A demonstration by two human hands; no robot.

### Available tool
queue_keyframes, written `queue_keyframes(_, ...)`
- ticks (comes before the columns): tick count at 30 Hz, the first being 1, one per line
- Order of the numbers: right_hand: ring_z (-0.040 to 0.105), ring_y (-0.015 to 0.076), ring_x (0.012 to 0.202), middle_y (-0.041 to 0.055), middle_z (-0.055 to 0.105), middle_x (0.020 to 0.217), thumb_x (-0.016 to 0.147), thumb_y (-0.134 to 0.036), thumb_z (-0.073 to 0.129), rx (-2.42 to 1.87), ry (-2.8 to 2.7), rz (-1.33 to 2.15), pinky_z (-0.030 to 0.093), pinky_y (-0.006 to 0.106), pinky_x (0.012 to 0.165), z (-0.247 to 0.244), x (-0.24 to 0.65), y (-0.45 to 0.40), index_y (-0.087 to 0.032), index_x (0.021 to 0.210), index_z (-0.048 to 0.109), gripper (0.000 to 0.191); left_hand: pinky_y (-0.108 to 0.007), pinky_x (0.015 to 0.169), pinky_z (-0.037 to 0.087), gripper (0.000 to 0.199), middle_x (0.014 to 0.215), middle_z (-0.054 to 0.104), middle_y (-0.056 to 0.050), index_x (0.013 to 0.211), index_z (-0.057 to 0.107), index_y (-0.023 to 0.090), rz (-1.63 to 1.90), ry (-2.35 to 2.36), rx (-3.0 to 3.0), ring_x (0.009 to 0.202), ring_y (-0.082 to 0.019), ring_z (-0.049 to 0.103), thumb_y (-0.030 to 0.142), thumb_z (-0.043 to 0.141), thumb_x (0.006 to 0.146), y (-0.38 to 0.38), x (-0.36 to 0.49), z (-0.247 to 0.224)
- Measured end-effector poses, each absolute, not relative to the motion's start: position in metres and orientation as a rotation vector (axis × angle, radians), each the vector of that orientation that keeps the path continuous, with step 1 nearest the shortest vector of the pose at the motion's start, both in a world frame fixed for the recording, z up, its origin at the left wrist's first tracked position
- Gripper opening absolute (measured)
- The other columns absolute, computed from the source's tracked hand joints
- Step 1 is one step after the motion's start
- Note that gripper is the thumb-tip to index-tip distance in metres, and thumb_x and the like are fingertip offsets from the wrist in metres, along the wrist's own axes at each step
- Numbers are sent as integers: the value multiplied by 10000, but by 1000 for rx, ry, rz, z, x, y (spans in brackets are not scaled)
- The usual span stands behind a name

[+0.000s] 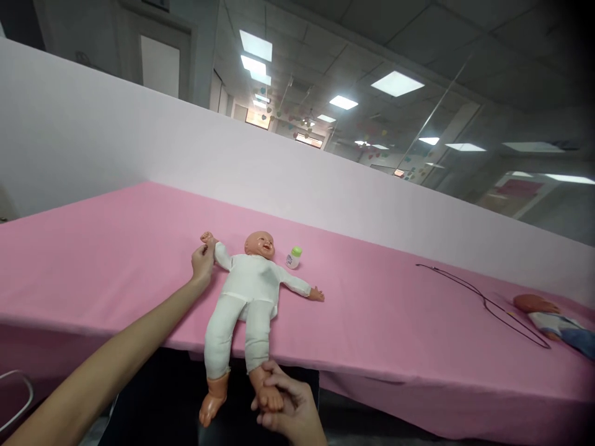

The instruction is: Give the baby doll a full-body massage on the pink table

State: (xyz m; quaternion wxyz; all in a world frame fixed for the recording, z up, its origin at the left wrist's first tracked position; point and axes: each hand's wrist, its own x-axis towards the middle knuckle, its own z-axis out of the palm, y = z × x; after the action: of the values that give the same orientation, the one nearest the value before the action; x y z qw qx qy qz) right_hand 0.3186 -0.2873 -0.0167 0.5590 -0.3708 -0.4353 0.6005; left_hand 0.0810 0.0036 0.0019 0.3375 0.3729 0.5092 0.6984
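White partition, bright ceiling lights

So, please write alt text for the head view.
A baby doll lies on pink cloth, a person's left hand at its wrist, right hand holding one foot. A green-capped bottle is near its head; another doll lies far right.
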Motion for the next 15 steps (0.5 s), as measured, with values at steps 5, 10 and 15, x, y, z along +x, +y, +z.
queue_keyframes(5, 760, 229, 719, 141, 663, 1375, 604, -327, 995, -933, -984, 1306, 631, 345, 600, 11, 312, -286, -239, 1046, 832, 479, -254, 565, 416, 473, 726, 636, -26, 789, 649, 181, 1940, 1274, 1128, 665, -167, 566, 634, 603, 917, -1, 83, 5)
queue_keyframes(10, 750, 221, 763, 164, 683, 1361, 697, -368, 935, -979, -924, 1096, 649, 352, 662, 47, 289, -213, -170, 1184, 794, 544, -291, 671, 472, 310, 895, 741, -61, 1019, 745, 203, 1685, 1063, 2029, 736, -190, 627, 487, 666, 923, -25, 93, 10)
queue_keyframes(15, 724, 161, 728, 148, 592, 1491, 621, -360, 970, -916, -825, 1128, 596, 259, 586, 34, 280, -178, -191, 1113, 817, 542, -316, 710, 475, 301, 876, 756, -58, 1092, 777, 249, 1495, 1046, 2237, 748, -207, 630, 475, 691, 913, -28, 94, 7)
